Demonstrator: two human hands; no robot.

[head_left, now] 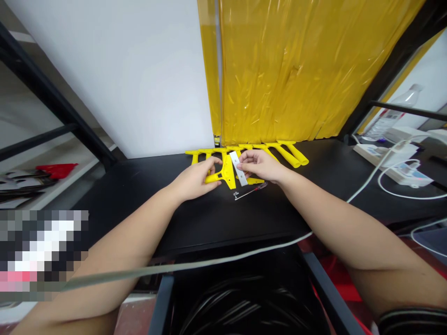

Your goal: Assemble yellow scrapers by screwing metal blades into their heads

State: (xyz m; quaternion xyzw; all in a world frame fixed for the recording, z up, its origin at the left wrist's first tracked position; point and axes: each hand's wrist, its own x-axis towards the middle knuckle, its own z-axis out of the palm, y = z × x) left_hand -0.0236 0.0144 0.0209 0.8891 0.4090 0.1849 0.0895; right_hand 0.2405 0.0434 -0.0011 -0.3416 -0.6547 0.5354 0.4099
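Note:
My left hand (200, 179) is closed around the handle of a yellow scraper-like tool (227, 173), whose wide head faces right. Pinched in my right hand (258, 165) is a pale flat strip (239, 168) with small holes, held upright close beside that head. Whether the two touch I cannot tell. Below them on the black table (216, 223) lies a screwdriver (256, 188) with a dark reddish handle, near a few tiny metal screws (236, 194). Another yellow piece (256, 181) lies partly hidden under my right hand.
Several similar yellow handled tools (292, 156) line the table's back edge, below a yellow plastic sheet (279, 70) and a white panel (139, 70). Power strips (401, 167) and a clear bottle (391, 114) stand at right. A white cable (244, 255) crosses in front of the table.

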